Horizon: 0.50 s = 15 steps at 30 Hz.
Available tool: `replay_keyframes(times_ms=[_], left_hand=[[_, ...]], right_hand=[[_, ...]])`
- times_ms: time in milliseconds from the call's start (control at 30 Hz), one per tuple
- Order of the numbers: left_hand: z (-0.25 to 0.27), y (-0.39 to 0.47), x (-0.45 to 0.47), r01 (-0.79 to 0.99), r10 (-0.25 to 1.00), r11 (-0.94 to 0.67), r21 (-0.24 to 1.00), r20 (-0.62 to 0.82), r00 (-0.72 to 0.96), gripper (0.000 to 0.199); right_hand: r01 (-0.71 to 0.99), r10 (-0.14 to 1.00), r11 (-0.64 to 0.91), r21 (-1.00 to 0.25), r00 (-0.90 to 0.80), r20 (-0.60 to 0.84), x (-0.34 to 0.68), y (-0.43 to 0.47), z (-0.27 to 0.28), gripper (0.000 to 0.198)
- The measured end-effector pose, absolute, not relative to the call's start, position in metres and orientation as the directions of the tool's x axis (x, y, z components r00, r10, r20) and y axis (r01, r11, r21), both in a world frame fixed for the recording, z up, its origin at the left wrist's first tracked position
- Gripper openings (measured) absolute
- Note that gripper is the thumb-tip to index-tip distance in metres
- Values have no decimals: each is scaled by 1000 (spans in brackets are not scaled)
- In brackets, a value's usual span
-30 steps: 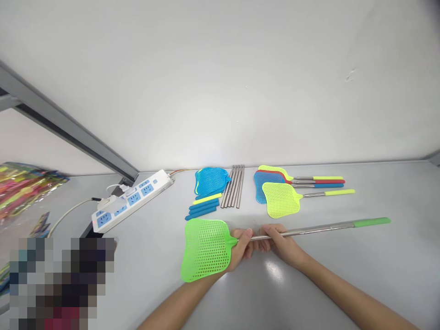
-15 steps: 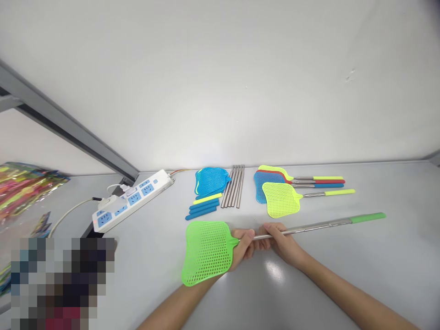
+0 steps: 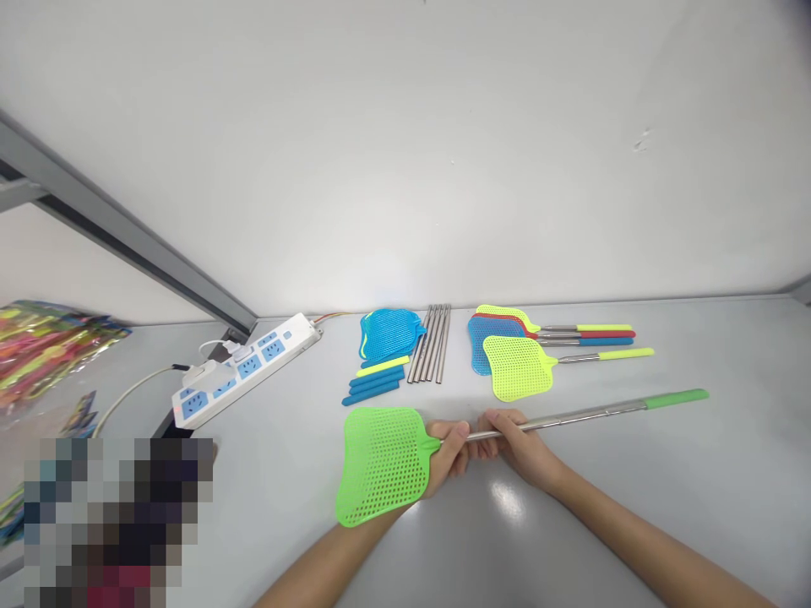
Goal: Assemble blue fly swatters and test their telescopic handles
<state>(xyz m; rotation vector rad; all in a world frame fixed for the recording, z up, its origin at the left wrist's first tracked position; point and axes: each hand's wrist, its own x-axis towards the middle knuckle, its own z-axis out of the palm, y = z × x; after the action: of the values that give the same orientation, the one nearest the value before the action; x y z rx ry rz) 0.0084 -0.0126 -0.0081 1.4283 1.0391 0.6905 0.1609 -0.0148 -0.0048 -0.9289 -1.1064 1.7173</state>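
A green fly swatter [image 3: 383, 464] with an extended metal rod and a green grip lies across both hands, above the grey table. My left hand [image 3: 449, 456] is closed round the rod just beside the swatter's head. Close by on the right, my right hand [image 3: 513, 439] pinches the same rod, its fingers wrapped under it. Beyond them lie finished-looking swatters, with a yellow fly swatter [image 3: 520, 369] in front and a blue fly swatter [image 3: 480, 346] partly under it. Several metal rods [image 3: 431, 344] lie left of these.
Blue swatter heads [image 3: 391, 333] are stacked near the wall, with blue grips [image 3: 373, 387] and a yellow grip [image 3: 383, 366] before them. A white power strip [image 3: 247, 371] with plugged-in cables lies left. Packaged items [image 3: 51, 346] sit at the far left beside a metal frame post [image 3: 127, 228].
Both hands keep the same hold on the green fly swatter. The view has shifted very slightly; nothing else visibly differs.
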Motion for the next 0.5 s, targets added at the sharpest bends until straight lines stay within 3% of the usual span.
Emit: replay_keyframes(times_ms=[500], left_hand=[[-7,-12,10,220,895,43,975,-135,426,56]], right_hand=[[-291,933,-236,-927,-336,-132,161,-15,-6,44]])
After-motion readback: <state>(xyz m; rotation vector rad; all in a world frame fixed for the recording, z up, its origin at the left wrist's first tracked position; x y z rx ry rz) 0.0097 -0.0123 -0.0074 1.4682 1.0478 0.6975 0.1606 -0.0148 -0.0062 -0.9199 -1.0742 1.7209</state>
